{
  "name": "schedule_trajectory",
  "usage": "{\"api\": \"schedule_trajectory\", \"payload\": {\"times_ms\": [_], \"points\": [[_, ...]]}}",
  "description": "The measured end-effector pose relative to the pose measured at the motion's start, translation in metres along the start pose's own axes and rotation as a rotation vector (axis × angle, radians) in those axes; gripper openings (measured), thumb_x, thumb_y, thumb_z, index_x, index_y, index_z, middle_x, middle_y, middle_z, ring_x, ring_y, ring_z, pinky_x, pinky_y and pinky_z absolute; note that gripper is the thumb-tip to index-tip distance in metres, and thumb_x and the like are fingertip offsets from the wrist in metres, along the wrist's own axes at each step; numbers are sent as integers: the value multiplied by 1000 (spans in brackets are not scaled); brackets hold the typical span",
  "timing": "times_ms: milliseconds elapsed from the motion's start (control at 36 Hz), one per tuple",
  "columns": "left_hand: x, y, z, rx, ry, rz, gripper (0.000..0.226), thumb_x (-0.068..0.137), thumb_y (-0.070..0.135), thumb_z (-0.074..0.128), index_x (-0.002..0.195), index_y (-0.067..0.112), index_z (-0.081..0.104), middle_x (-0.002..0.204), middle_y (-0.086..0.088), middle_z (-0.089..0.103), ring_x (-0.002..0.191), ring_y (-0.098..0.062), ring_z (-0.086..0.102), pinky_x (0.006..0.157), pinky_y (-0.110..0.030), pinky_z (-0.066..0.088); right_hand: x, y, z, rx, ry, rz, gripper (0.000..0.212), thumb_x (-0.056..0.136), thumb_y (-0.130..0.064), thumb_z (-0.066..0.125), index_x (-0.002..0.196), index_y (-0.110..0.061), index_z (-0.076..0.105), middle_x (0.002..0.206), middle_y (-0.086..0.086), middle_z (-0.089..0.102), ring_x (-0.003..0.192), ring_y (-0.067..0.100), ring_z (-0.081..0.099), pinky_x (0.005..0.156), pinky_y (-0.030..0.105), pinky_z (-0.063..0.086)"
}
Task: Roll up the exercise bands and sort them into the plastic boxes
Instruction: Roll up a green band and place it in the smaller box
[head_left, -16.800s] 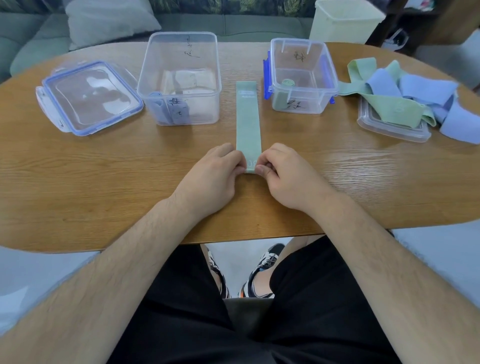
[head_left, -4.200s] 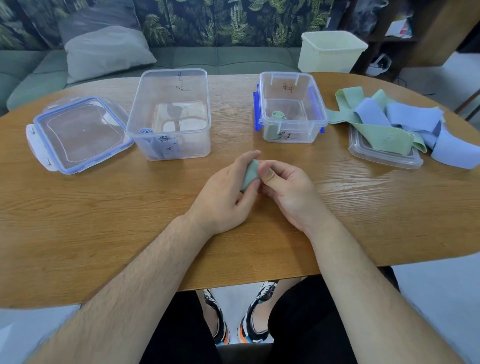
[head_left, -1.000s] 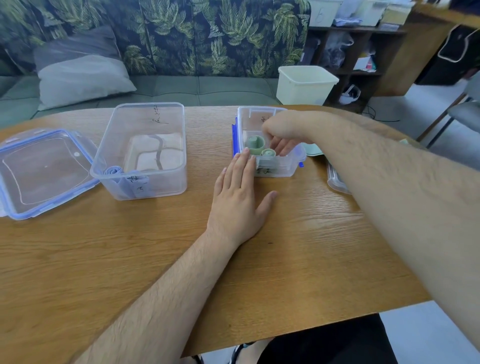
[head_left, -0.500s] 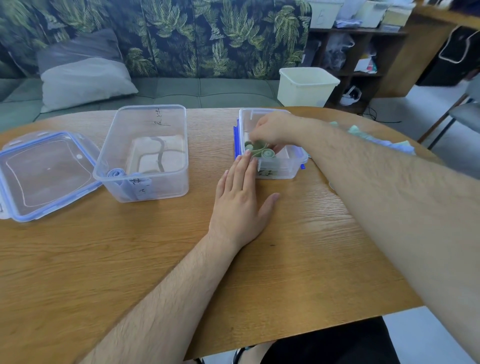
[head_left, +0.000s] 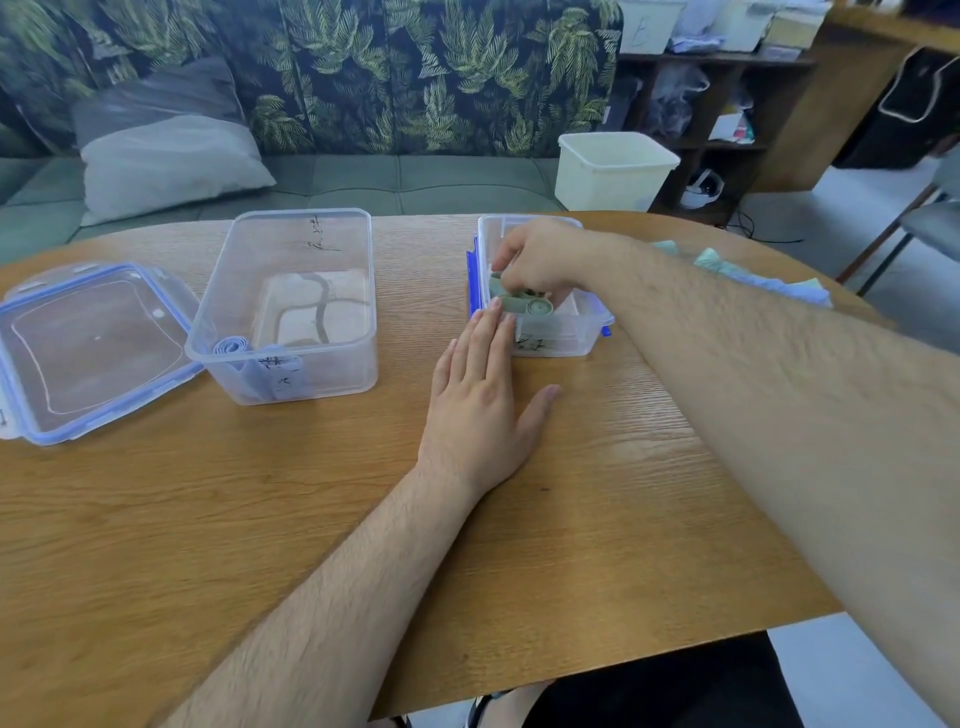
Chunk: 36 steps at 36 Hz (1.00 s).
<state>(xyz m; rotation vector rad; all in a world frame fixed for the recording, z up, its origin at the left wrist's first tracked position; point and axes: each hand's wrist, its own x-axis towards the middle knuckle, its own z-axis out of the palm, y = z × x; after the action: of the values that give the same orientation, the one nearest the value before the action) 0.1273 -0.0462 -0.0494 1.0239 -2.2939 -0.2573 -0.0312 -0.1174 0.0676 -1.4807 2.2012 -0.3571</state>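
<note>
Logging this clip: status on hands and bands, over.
Left hand flat on table, fingertips at small box. Right hand inside box, gripping green roll beside second roll. Box open, nothing blocking.

Oval wooden counter (head_left: 208, 519). Large clear plastic box (head_left: 337, 374) stands toward far side. Just left of it: clear lid with blue rim (head_left: 88, 353), flat. Right of it, apart: small clear plastic box with blue clips (head_left: 571, 338). Far right of it: loose green and blue bands (head_left: 763, 280). Right of it, nearer: left hand (head_left: 483, 415), palm down.
</note>
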Motion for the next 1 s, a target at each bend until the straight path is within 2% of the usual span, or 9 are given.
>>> {"api": "schedule_trajectory", "payload": {"times_ms": [139,222,306,444,583,667,750,833,1000], "points": [[1,2,-1,-60,2,-21,73,98,56,50,155,15,33,166,3,22,152,-15,18,122,-34,10,-1,5,-2,51,47,24,26,81,-4,63,89,-26,74,97,7,73,85,27,75,71,42,65],[17,1,-9,-88,104,-12,54,98,50,44,137,16,53,145,0,50,135,-22,44,110,-36,26,0,10,0,75,54,33,23,81,-4,67,84,-25,75,94,8,74,84,26,76,71,39,65],[56,1,-28,-96,80,-14,35,102,35,46,128,14,56,126,-5,57,121,-29,49,100,-39,31,0,13,-1,86,53,25,16,78,-9,73,81,-24,78,85,2,75,82,23,76,74,35,64],[126,7,-47,155,-267,-15,38,94,24,51,131,17,54,133,-5,57,135,-26,38,107,-40,27,-7,13,-6,87,-1,9,17,87,-9,65,100,-13,76,94,5,75,83,21,75,73,30,63],[149,17,-46,342,-547,-4,16,94,36,51,103,23,51,125,-11,60,131,-30,44,115,-39,22,-8,18,-7,112,-13,19,23,85,0,62,105,-3,74,87,12,72,84,27,75,85,39,62],[154,13,-41,438,-551,40,17,96,35,50,103,22,58,106,-5,62,126,-29,48,116,-41,20,-7,21,-8,170,-18,11,23,81,-1,76,104,-3,72,92,13,72,88,29,75,82,39,63],[157,2,-33,462,-528,39,16,96,27,50,89,21,63,80,3,54,117,-27,52,118,-42,16,-6,23,-11,165,-8,8,35,82,-21,84,106,-3,68,102,10,70,85,24,75,81,33,62],[158,-7,-27,439,-485,62,18,93,27,55,90,20,71,81,3,59,111,-24,54,118,-40,15,-13,22,-20,132,-19,44,22,88,-24,75,87,-5,63,92,8,70,76,20,75,82,32,62],[160,-12,-21,392,-416,67,22,92,31,55,93,19,75,82,2,68,103,-21,55,119,-37,11,-31,14,-23,-33,-94,66,22,81,-29,81,84,-14,66,80,-3,70,71,9,71,65,21,56]]}}
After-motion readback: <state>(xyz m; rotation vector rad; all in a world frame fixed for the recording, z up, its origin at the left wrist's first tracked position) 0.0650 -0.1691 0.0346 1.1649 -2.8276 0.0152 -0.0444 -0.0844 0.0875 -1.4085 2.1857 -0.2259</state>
